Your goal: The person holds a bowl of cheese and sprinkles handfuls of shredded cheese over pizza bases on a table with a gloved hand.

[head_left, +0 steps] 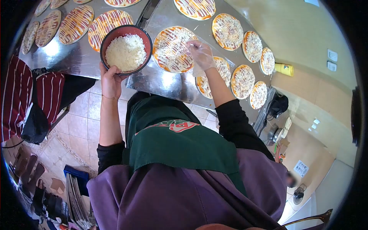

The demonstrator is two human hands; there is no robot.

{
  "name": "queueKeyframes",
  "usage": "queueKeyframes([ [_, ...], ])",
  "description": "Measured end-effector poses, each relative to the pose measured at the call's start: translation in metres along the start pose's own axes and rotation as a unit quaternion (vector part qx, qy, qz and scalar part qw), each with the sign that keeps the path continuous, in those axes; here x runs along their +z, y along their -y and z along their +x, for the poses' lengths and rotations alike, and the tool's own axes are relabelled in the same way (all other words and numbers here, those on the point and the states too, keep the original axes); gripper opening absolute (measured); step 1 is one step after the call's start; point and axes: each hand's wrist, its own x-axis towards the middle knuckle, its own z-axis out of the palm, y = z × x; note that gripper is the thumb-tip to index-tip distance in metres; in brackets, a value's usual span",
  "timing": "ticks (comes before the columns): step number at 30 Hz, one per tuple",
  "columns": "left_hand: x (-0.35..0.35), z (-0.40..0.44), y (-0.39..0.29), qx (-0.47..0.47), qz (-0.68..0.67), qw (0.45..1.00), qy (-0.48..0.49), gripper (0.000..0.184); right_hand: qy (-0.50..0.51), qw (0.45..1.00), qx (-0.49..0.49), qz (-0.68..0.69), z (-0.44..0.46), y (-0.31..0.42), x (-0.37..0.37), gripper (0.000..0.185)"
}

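My left hand (111,81) grips the near side of a dark bowl (132,30) with a reddish inside, thumb at the rim. White grated cheese (125,53) fills much of it. In a clear plastic glove, my right hand (202,56) hovers at the right side of a pizza (170,50) striped with sauces and partly strewn with cheese. Its fingers are drawn together; whatever they hold is too small to make out. Directly behind the bowl lies another striped pizza (106,25) that shows no white cheese.
Several cheese-covered pizzas (242,81) lie right of my right hand on the metal table (153,85). More striped pizzas (76,23) sit on the left table. A yellow bottle (284,69) is beyond the right edge. Someone in a striped garment (50,92) stands at left.
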Motion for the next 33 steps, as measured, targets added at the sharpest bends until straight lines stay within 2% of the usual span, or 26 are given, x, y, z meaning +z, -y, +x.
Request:
queueKeyframes([
  [1,0.000,0.000,0.000,-0.005,0.000,1.000,0.004,0.054,0.002,0.998,0.016,0.068,0.005,-0.004,0.000,0.020],
  [2,0.001,-0.001,0.000,-0.005,0.000,1.000,0.004,0.054,0.002,0.998,0.016,0.068,0.010,-0.007,0.000,0.020],
  [4,0.004,-0.003,-0.001,-0.005,0.004,1.000,-0.002,0.054,0.061,0.949,0.013,0.310,0.017,-0.004,0.000,0.021],
  [5,0.003,-0.003,0.000,-0.005,0.004,1.000,-0.002,0.054,0.061,0.949,0.014,0.310,0.020,-0.002,-0.001,0.021],
  [8,0.002,-0.003,0.002,-0.003,0.002,1.000,-0.006,0.055,0.034,0.972,-0.010,0.233,0.035,0.013,-0.001,0.021],
  [10,0.001,-0.004,0.003,-0.004,0.012,1.000,-0.008,0.055,0.024,0.995,-0.066,0.069,0.053,0.013,0.001,0.022],
  [11,0.001,-0.005,0.002,-0.003,0.012,1.000,-0.010,0.055,0.026,0.995,-0.066,0.070,0.057,0.011,0.002,0.022],
  [13,0.001,-0.007,0.002,-0.010,0.006,1.000,-0.005,0.055,-0.004,0.983,-0.158,-0.092,0.057,0.028,0.006,0.023],
  [14,0.000,-0.007,0.003,-0.010,0.005,1.000,-0.006,0.055,-0.002,0.983,-0.159,-0.092,0.059,0.028,0.009,0.023],
  [16,-0.001,-0.008,0.005,-0.007,0.004,1.000,-0.015,0.054,0.005,0.958,-0.254,-0.132,0.062,0.029,0.015,0.021],
  [17,-0.002,-0.008,0.006,-0.006,0.003,1.000,-0.015,0.054,0.005,0.958,-0.254,-0.132,0.063,0.029,0.018,0.021],
  [19,-0.003,-0.008,0.007,-0.007,0.004,1.000,-0.021,0.053,0.018,0.954,-0.224,-0.200,0.058,0.037,0.023,0.021],
  [23,-0.006,-0.008,0.009,-0.011,0.001,1.000,-0.027,0.053,0.052,0.971,-0.160,-0.170,0.047,0.044,0.021,0.023],
  [25,-0.006,-0.008,0.009,-0.010,0.004,1.000,-0.024,0.053,0.088,0.990,-0.099,0.041,0.043,0.032,0.015,0.021],
  [26,-0.006,-0.008,0.010,-0.011,0.004,1.000,-0.024,0.053,0.087,0.990,-0.099,0.040,0.042,0.027,0.009,0.021],
  [28,-0.006,-0.007,0.011,0.000,0.005,1.000,-0.017,0.052,0.099,0.984,-0.025,0.147,0.025,0.026,-0.008,0.022],
  [29,-0.006,-0.007,0.011,-0.002,0.004,1.000,-0.016,0.052,0.098,0.984,-0.023,0.146,0.018,0.020,-0.015,0.022],
  [31,-0.003,-0.007,0.012,-0.002,-0.001,1.000,-0.021,0.053,0.093,0.948,0.074,0.294,0.001,0.007,-0.026,0.024],
  [33,-0.005,-0.004,0.016,-0.007,0.000,1.000,-0.018,0.052,0.092,0.935,0.098,0.328,-0.019,-0.001,-0.031,0.027],
])
